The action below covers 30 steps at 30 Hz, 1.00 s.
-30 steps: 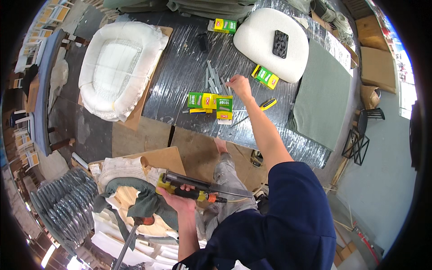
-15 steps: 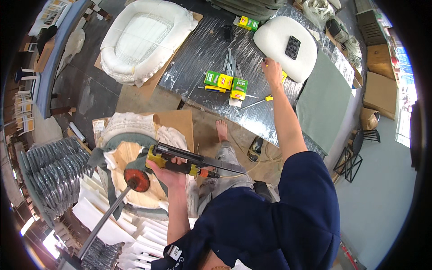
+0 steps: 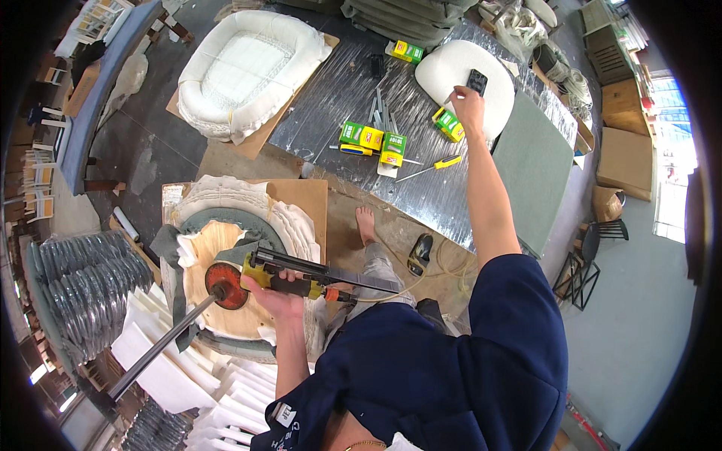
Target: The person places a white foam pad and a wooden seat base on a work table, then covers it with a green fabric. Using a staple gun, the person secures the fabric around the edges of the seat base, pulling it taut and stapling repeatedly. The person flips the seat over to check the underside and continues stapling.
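My left hand (image 3: 280, 299) is wrapped round the grip of a yellow-and-black air staple gun (image 3: 301, 274), whose long magazine points right. An orange hose fitting joins the gun. Behind it, an upturned round wooden seat (image 3: 207, 252) with grey-green fabric is pressed by a red disc (image 3: 228, 287) on a metal rod. On the right, my right hand (image 3: 468, 105) is pinched closed above a white padded cushion (image 3: 444, 71), just below a black phone (image 3: 477, 82). What its fingertips hold is too small to name. A green-and-yellow staple box (image 3: 448, 125) lies beside that hand.
On the plastic-wrapped table (image 3: 301, 128) lie more staple boxes (image 3: 361, 136), loose staple strips (image 3: 382, 113) and a yellow-handled screwdriver (image 3: 430, 168). A white padded frame (image 3: 244, 71) sits at far left. The air hose (image 3: 451, 270) coils on the floor near a sandal (image 3: 419, 254).
My right hand has moved away from the staple box, up over the cushion towards the phone, so the box shows more fully. My left hand still holds the staple gun.
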Tool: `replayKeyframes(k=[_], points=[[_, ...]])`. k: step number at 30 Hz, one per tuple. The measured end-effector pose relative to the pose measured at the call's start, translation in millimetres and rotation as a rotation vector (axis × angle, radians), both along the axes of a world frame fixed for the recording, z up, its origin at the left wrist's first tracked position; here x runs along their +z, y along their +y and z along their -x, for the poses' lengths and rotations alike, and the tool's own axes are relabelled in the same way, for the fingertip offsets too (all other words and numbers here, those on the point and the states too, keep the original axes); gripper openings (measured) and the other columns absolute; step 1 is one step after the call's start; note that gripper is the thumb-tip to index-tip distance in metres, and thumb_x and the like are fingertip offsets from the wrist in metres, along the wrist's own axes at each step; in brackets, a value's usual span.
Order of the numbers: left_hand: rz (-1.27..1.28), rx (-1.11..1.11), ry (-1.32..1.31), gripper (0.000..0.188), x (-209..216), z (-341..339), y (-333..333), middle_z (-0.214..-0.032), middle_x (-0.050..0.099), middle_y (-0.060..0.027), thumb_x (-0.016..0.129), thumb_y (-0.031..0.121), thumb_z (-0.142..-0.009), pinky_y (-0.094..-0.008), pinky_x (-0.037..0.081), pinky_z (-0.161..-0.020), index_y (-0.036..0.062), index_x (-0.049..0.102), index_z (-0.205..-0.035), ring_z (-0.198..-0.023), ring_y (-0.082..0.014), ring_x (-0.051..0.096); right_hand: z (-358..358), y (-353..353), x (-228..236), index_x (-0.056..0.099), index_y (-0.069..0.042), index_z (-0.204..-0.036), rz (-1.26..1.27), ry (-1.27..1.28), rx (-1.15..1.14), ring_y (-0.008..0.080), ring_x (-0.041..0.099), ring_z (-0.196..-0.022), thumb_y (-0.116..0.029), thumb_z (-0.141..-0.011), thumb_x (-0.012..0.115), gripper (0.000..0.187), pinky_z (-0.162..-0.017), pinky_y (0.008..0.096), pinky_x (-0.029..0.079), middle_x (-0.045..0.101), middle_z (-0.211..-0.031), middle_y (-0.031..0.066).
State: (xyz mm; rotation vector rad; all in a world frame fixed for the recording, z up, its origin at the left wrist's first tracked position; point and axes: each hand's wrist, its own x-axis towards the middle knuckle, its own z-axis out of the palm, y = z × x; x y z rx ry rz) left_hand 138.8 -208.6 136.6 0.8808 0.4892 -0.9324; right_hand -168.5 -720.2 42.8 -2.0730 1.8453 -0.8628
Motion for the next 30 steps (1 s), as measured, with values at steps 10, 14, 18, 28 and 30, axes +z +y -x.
replayKeyframes(k=[10, 14, 18, 28, 30], points=[[0.256, 0.075, -0.145, 0.066, 31.0, 6.9, -22.9, -0.073, 0.054, -0.0003, 0.052, 0.078, -0.092, -0.0306, 0.043, -0.060, 0.0141, 0.066, -0.102, -0.065, -0.0152, 0.049, -133.2, 205.8, 164.9, 0.069, 0.003, -0.114, -0.467, -0.831, 0.518, 0.0133, 0.071, -0.082, -0.013, -0.096, 0.072, 0.024, -0.078, 0.0257, 0.055, 0.075, -0.089, 0.0088], [0.312, 0.156, -0.159, 0.068, 54.6, 5.3, -8.2, -0.070, 0.053, -0.0009, 0.048, 0.078, -0.093, -0.0315, 0.044, -0.060, 0.0132, 0.067, -0.100, -0.064, -0.0173, 0.050, -189.9, 333.1, 210.6, 0.071, 0.003, -0.110, -0.723, -1.057, 0.736, 0.0129, 0.072, -0.082, -0.011, -0.090, 0.080, 0.026, -0.078, 0.0267, 0.056, 0.076, -0.088, 0.0088], [0.454, 0.166, -0.155, 0.072, 59.7, 6.2, 24.1, -0.071, 0.054, -0.0007, 0.047, 0.082, -0.092, -0.0301, 0.045, -0.064, 0.0123, 0.067, -0.098, -0.066, -0.0172, 0.051, -191.0, 390.0, 220.8, 0.075, 0.003, -0.101, -0.656, -0.725, 0.863, 0.0116, 0.072, -0.081, -0.010, -0.087, 0.082, 0.021, -0.075, 0.0261, 0.056, 0.077, -0.088, 0.0100], [0.578, 0.263, -0.083, 0.080, 64.0, 6.1, 93.2, -0.073, 0.050, -0.0003, 0.046, 0.088, -0.086, -0.0325, 0.043, -0.069, 0.0096, 0.059, -0.094, -0.069, -0.0166, 0.048, -175.9, 465.5, 256.6, 0.078, -0.001, -0.093, -0.365, -0.401, 0.998, 0.0160, 0.069, -0.075, -0.013, -0.080, 0.086, 0.020, -0.066, 0.0304, 0.051, 0.073, -0.083, 0.0100], [0.620, 0.246, -0.100, 0.078, 64.8, 9.2, 99.8, -0.072, 0.051, 0.0005, 0.048, 0.087, -0.086, -0.0317, 0.044, -0.069, 0.0106, 0.061, -0.094, -0.069, -0.0160, 0.049, -172.3, 476.3, 262.4, 0.078, -0.001, -0.093, -0.332, -0.370, 0.986, 0.0166, 0.068, -0.075, -0.012, -0.080, 0.086, 0.019, -0.067, 0.0304, 0.051, 0.073, -0.082, 0.0098]])
